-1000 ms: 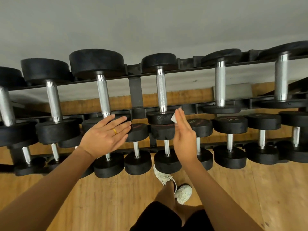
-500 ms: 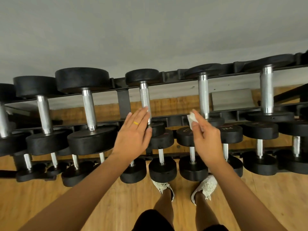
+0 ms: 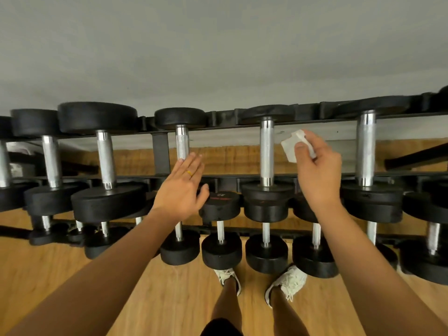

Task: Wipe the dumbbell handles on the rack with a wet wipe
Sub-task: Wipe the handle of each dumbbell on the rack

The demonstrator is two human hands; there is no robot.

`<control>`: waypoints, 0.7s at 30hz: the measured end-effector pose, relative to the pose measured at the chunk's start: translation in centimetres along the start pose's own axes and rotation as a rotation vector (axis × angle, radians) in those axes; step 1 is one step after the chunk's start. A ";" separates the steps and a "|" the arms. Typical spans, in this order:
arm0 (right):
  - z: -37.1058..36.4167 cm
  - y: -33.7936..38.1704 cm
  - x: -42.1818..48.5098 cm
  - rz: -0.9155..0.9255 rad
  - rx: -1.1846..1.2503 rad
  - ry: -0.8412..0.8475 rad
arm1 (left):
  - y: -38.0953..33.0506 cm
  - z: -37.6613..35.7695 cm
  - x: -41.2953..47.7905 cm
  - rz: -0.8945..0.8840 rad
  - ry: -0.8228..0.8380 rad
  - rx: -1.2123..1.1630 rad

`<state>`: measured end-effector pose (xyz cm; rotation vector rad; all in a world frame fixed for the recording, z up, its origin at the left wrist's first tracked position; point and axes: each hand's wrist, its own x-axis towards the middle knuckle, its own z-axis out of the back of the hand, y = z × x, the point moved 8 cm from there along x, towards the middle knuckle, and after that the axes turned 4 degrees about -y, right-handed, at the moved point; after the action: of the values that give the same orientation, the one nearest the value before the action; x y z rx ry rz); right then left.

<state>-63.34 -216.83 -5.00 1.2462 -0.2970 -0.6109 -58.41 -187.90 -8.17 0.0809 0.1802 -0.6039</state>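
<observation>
Head view: faces a black rack (image 3: 160, 154) loaded with dumbbells on two shelves, set against a grey wall (image 3: 218, 57). Pinches a folded white wipe (image 3: 291, 146) between thumb and curled fingers of the right hand (image 3: 317, 175), raised at the upper shelf. Holds the wipe just right of a knurled steel handle (image 3: 266, 151), close to it but apart. Extends the left hand (image 3: 180, 190) flat, fingers straight, gripping nothing, fingertips overlapping the lower end of the neighbouring handle (image 3: 182, 144) to the left; contact there not clear. Wears a yellow ring (image 3: 189, 173) on that hand. Stands in white shoes (image 3: 288, 282) on a wooden floor (image 3: 169, 299), just in front of the lower row of dumbbells.
</observation>
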 end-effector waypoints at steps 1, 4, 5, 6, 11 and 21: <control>0.1 0.0 0.8 0.005 0.017 -0.015 | 0.0 0.0 0.0 0.008 -0.016 0.001; 0.2 -0.3 3.0 -0.026 0.115 -0.057 | -0.2 0.1 -0.3 0.007 -0.079 0.008; 0.4 -0.3 3.8 -0.028 0.130 -0.083 | -0.4 0.2 -0.3 -0.005 -0.099 0.011; 0.6 -0.1 4.5 -0.012 0.127 -0.119 | -0.5 0.2 -0.3 -0.017 -0.117 0.015; -1.3 -0.2 7.4 0.013 0.096 -0.105 | -0.6 0.4 -0.3 -0.042 -0.206 0.045; -2.6 -2.3 7.0 -0.162 0.287 -0.055 | -0.7 0.2 -0.1 -0.039 -0.225 0.066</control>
<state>-56.93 -219.25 -8.82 1.5413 -0.3400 -0.7612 -58.79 -188.44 -7.93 0.0727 -0.0566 -0.6529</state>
